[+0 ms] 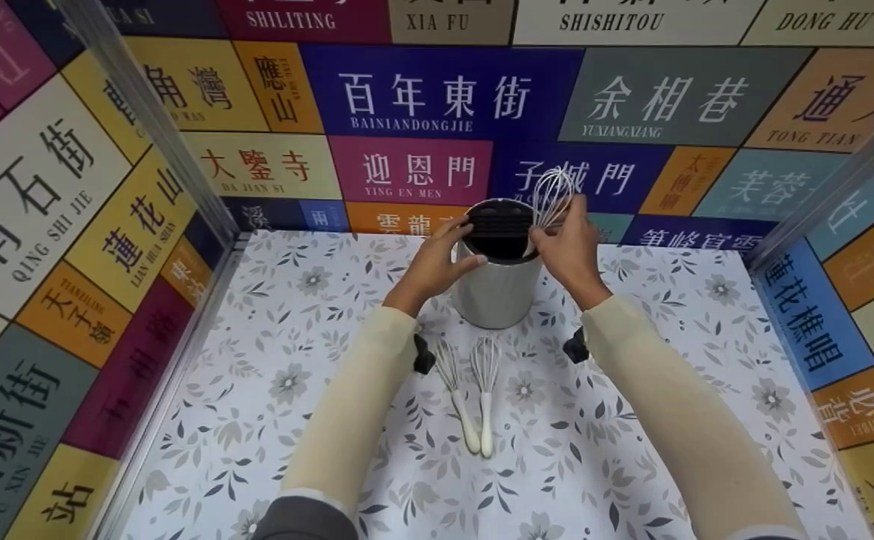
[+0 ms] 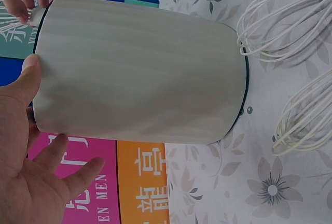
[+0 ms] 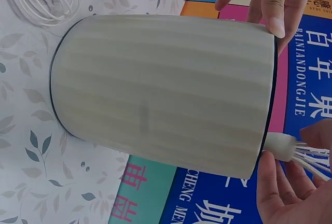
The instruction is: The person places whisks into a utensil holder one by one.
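Observation:
A light grey ribbed utensil holder (image 1: 497, 296) with a dark interior and divider stands upright on the patterned cloth. My left hand (image 1: 440, 262) grips its rim at the left, thumb and a finger on the edge, other fingers spread loosely along the outside. Over the right side of the rim, my right hand (image 1: 572, 247) pinches a whisk (image 1: 554, 191), its wires up. The top of the pale handle (image 3: 280, 146) shows beside the rim in the right wrist view; its lower part is hidden.
Two more whisks, a left one (image 1: 465, 416) and a right one (image 1: 487, 420), lie side by side in front of the holder, handles toward me. Panels with printed signs (image 1: 414, 90) rise behind and at both sides of the cloth-covered table (image 1: 286, 450).

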Motion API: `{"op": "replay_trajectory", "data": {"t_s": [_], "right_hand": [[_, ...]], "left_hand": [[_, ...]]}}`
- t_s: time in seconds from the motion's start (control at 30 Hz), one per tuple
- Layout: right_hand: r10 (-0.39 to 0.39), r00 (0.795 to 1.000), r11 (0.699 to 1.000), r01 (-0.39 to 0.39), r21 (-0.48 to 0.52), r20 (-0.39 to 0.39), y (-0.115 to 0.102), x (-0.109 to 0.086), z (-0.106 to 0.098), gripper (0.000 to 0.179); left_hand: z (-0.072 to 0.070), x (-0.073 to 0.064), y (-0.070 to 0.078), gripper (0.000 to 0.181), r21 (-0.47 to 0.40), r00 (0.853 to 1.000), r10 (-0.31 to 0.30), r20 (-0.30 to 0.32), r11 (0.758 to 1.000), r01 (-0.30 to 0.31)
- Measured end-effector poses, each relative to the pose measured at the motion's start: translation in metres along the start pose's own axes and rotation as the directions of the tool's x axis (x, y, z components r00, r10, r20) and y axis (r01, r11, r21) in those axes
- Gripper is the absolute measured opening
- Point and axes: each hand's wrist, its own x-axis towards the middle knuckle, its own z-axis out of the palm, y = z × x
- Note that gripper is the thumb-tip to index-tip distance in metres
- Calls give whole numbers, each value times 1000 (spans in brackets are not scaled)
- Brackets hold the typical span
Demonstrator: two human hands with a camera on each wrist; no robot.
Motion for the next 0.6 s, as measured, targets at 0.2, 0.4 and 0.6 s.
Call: {"op": "replay_trajectory", "data": {"t_s": [0.2, 0.4, 0.6], "right_hand": [[22, 1000, 1000, -22, -12, -7, 1, 0, -1, 52], [2, 1000, 1000, -2, -8, -9, 5, -1, 0, 64], [-23, 1000, 1000, 23, -8, 0, 6, -2, 1, 70]], "left_hand": [[0, 0, 0, 68, -1, 1000, -4, -6, 1000, 4], [0, 0, 0, 68, -7, 1000, -13, 0, 1000, 13], [1, 1, 0, 68, -4, 1000, -20, 1, 1000, 20]]}}
